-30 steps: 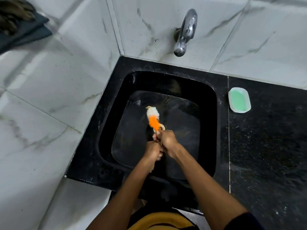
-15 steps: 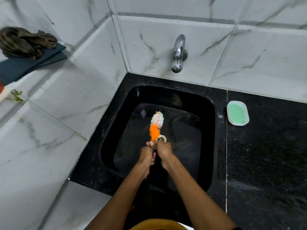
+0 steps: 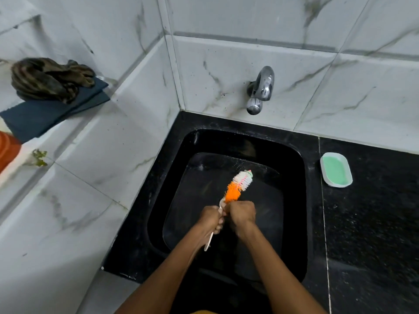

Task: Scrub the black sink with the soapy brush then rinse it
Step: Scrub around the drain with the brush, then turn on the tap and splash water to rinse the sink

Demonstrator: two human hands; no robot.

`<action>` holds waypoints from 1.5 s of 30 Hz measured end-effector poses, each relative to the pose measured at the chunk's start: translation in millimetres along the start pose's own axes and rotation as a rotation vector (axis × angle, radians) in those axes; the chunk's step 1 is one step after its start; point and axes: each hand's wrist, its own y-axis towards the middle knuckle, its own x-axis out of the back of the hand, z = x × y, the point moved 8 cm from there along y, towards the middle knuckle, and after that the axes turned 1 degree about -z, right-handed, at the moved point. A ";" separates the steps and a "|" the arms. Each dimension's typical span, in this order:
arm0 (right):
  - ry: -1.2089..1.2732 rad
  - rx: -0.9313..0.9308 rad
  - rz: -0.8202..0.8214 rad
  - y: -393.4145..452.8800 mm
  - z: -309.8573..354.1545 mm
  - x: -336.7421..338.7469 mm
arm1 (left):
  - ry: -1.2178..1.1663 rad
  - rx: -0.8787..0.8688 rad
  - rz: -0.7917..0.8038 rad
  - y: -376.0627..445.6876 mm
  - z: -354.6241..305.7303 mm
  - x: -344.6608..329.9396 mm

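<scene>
I see my left hand (image 3: 212, 219) and right hand (image 3: 242, 214) both clenched around the handle of the bottle brush (image 3: 237, 188). Its orange-and-white bristles point away from me over the black sink (image 3: 292, 200) basin floor.

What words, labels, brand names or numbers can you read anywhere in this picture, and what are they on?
None. No readable text shows on the brush, the soap dish, the tap, the sink or the folded cloths.
</scene>
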 end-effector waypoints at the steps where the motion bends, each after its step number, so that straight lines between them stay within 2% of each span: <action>1: 0.067 -0.043 0.032 2.3 -0.1 -4.7 | -0.006 -0.017 0.027 3.6 -3.9 3.0; 6: 0.260 -0.215 0.133 9.3 3.4 -23.6 | 0.008 -0.068 0.098 18.2 -19.9 21.5; 11: 0.291 -0.196 0.035 11.5 5.0 -33.7 | 0.095 -0.075 0.124 24.0 -27.9 29.8; 15: 0.200 -0.168 0.071 9.9 10.1 -38.6 | 0.105 -0.118 0.041 30.7 -32.1 38.5; 19: -0.108 -0.150 0.225 5.8 29.3 -28.2 | 0.133 -0.147 0.016 34.9 -24.6 46.7; 22: -0.197 -0.024 0.060 17.3 77.9 4.1 | 0.115 -0.109 -0.030 38.9 -13.4 53.8; 25: 0.049 0.201 -0.030 19.5 160.4 28.9 | 0.123 -0.093 -0.076 38.7 -6.9 59.9; 28: 0.287 0.314 0.136 24.2 232.9 33.2 | 0.117 -0.109 -0.107 35.5 -4.5 63.9; 32: 0.477 0.276 0.259 47.2 275.9 23.9 | 0.128 -0.115 -0.134 30.0 0.8 68.1; 35: 0.590 0.175 0.220 67.5 283.8 15.9 | 0.129 -0.113 -0.154 25.3 7.1 72.3; 37: 0.469 0.191 0.204 80.5 285.9 11.0 | 0.128 -0.109 -0.173 19.2 10.3 75.0; 38: 0.330 0.243 0.169 80.7 288.6 10.1 | 0.130 -0.107 -0.188 16.8 11.3 76.9; 40: -0.011 0.411 0.007 71.4 293.5 12.1 | 0.135 -0.108 -0.213 12.4 12.0 78.6; 42: -0.292 0.601 -0.246 52.1 297.6 21.2 | 0.127 -0.108 -0.235 8.6 12.4 80.2; 43: -0.355 0.708 -0.313 41.3 299.4 21.3 | 0.113 -0.106 -0.252 7.8 13.8 82.0; 45: -0.345 0.818 -0.328 39.3 290.0 19.2 | 0.074 -0.104 -0.289 6.6 19.2 87.5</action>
